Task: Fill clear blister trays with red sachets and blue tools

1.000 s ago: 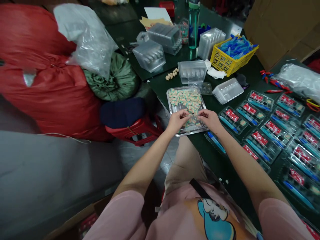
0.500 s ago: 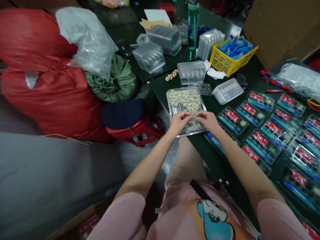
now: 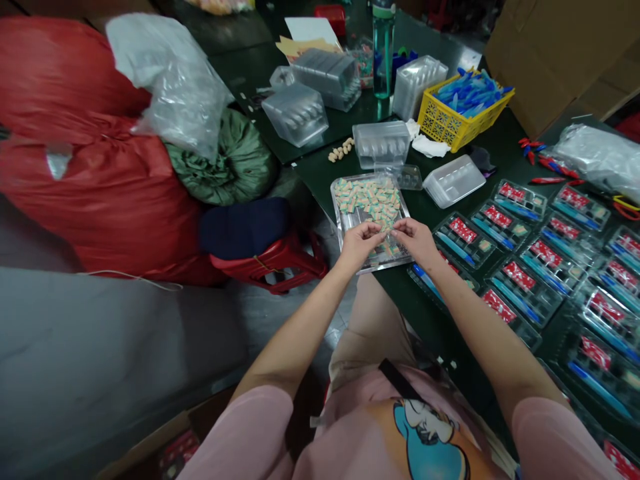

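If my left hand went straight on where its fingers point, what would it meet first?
Most likely the right hand, whose fingertips face those of the left hand over the tray; depth and contact are unclear.

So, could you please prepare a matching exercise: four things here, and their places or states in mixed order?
1. small beige-teal pieces
2. yellow basket
3. dark blue cushion
4. water bottle

A. on the red stool
B. standing upright
C. in the metal tray, near left hand and right hand
D. full of blue items

1-C; 2-D; 3-A; 4-B
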Tool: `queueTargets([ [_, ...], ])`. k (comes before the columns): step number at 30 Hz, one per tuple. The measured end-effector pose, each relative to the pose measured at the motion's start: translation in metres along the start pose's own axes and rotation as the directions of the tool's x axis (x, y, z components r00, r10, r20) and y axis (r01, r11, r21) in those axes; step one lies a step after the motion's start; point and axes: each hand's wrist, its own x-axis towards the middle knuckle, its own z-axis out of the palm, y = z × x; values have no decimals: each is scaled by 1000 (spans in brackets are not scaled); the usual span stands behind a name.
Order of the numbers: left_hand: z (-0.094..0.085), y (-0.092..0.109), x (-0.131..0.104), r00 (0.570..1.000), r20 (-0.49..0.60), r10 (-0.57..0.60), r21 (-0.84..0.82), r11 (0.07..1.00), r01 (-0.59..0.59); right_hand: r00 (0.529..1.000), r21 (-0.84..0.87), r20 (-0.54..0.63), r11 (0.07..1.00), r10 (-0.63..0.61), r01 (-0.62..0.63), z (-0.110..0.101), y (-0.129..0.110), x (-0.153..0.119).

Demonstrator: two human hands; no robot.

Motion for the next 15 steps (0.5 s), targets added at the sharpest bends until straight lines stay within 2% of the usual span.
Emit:
queueTargets([
  [4,-2,-1,1,998,30,-51,-47,998,52,996,-187,22,978,-84,86,-4,-4,-2],
  [9,-5,-3,0,1000,17,-5,85,996,4,987,-405,27,901,-155,153,-4,-9,-2],
  [12,-5,-4,-1,1000,6,17,132,991,-18,992,-439,58,890,-112,126,-4,-9,-1],
  [15,-6,-5,-1,997,-59,-42,35,998,44,991,-550,131,831,-11,82,-6,-3,-3],
])
